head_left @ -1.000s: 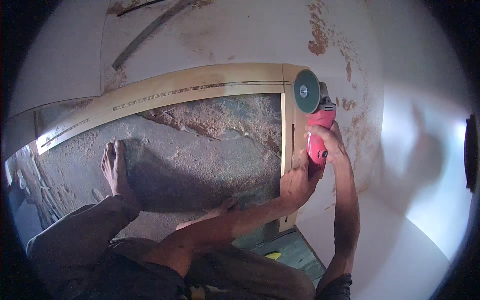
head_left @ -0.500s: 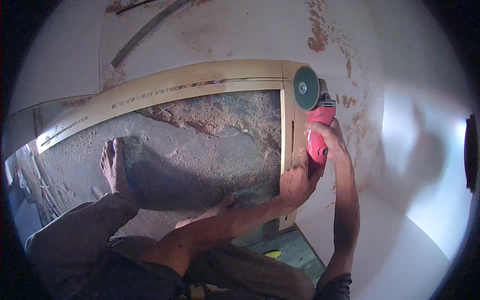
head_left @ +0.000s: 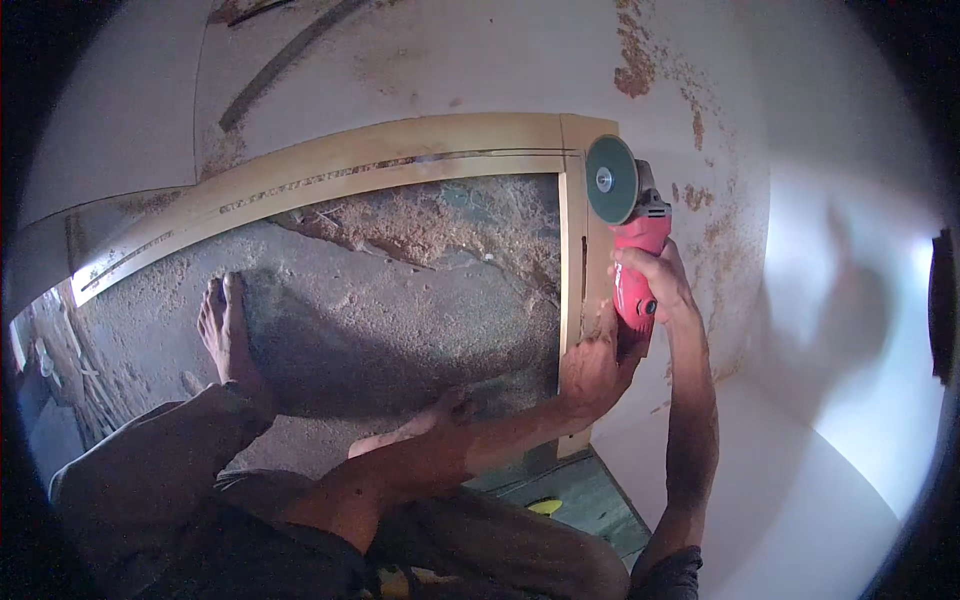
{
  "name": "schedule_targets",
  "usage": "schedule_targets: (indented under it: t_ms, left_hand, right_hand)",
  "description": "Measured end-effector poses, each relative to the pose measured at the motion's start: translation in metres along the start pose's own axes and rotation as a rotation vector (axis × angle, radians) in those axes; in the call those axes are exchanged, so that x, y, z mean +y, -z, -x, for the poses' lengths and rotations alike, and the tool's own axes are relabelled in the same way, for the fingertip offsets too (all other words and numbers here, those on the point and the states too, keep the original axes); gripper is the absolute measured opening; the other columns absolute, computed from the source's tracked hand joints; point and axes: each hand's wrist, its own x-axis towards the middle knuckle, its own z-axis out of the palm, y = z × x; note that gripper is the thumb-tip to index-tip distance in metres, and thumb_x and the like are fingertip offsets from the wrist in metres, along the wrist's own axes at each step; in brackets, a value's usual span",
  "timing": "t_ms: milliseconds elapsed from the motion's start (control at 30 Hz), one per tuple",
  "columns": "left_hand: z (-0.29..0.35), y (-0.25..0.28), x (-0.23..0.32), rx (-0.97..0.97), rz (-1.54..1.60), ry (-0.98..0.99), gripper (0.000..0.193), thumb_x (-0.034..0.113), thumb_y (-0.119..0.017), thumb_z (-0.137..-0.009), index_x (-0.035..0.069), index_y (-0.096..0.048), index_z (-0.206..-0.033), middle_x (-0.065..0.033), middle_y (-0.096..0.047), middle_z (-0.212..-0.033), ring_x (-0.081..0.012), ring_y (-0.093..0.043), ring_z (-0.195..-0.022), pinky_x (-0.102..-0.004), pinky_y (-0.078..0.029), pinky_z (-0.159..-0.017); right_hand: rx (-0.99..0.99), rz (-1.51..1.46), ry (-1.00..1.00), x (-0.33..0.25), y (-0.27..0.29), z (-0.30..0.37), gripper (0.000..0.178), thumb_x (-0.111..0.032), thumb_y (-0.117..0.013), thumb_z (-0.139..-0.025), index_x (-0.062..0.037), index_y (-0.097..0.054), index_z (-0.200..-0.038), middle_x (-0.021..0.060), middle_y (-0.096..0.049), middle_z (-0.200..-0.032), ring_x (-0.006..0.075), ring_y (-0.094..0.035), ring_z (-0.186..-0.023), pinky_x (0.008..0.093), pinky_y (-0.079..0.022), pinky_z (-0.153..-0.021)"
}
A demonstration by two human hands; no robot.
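A red angle grinder with a round dark-green disc is held upright over the right-hand corner of a pale wooden frame. My right hand wraps round the grinder's body below its grey head. Lower down, my left hand is closed on the tool's rear end, with one finger stretched up along its side beside the wood. The disc faces left, close to the frame's side piece; whether it touches the wood I cannot tell. Narrow dark slots run along the frame's top and side pieces.
Rough grey ground with brown sawdust lies inside the frame, where my bare feet rest. A pale wall surface with brown patches stands behind. A dark strip lies at upper left, and a small yellow object near my knee.
The view has shifted slightly. Both hands keep their hold on the grinder, which has hardly moved against the frame.
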Motion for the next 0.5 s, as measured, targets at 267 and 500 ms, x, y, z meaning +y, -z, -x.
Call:
schedule_targets:
  t_ms: [267, 500]
  left_hand:
    - [0.007, 0.001, 0.003, -0.101, -0.071, 0.068, 0.092, 0.054, -0.063, -0.095, -0.003, -0.024, -0.155, -0.025, -0.072, -0.088, -0.046, -0.071, -0.08, -0.0563, -0.057, -0.071]
    - [0.016, -0.002, -0.001, -0.087, 0.035, 0.056, 0.088, 0.053, -0.064, -0.094, 0.004, -0.026, -0.156, -0.0227, -0.072, -0.103, -0.0447, -0.071, -0.089, -0.0559, -0.057, -0.076]
  right_hand:
    - [0.005, 0.016, -0.007, 0.003, 0.0, 0.008, 0.032, -0.019, -0.08, -0.077, -0.004, -0.065, -0.102, 0.0082, -0.07, -0.082, 0.0186, -0.07, -0.071, 0.035, -0.058, -0.064]
    - [0.026, 0.082, 0.004, 0.014, 0.002, 0.013, 0.031, -0.018, -0.079, -0.076, -0.0041, -0.066, -0.101, 0.0076, -0.07, -0.081, 0.0177, -0.069, -0.071, 0.0334, -0.055, -0.064]
